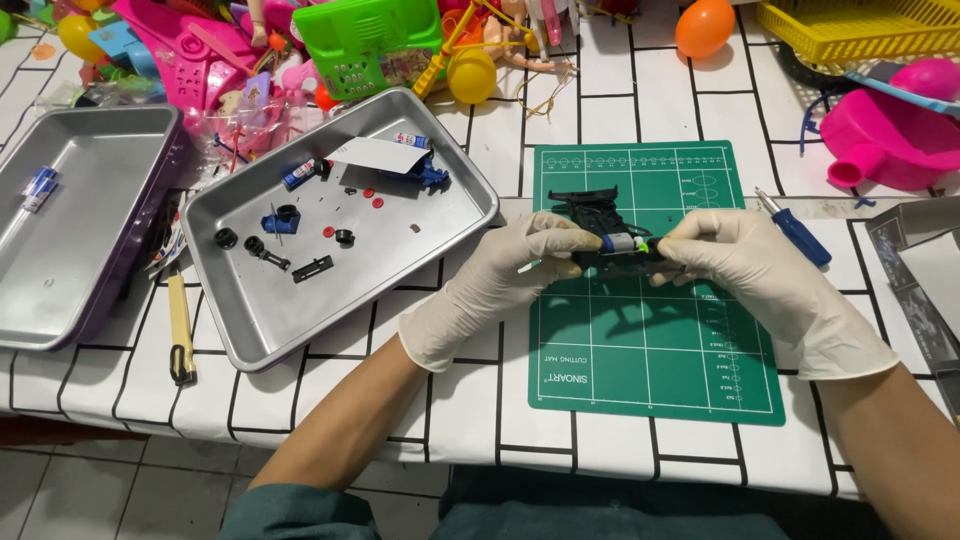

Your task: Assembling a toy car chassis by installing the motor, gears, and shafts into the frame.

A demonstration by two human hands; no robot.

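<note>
Both hands wear white gloves and hold a small black toy car chassis (600, 215) above a green cutting mat (650, 350). My left hand (500, 285) grips the chassis from the left side. My right hand (760, 275) pinches its right end, where a small grey motor with a bright green tip (632, 244) sits. The chassis is partly hidden by my fingers.
A metal tray (300, 320) left of the mat holds several small black, blue and red parts and a white card. A second tray (60, 300) is far left. A blue-handled screwdriver (797, 232) lies right of the mat. Colourful plastic toys crowd the back; a wooden-handled tool (180, 330) lies between the trays.
</note>
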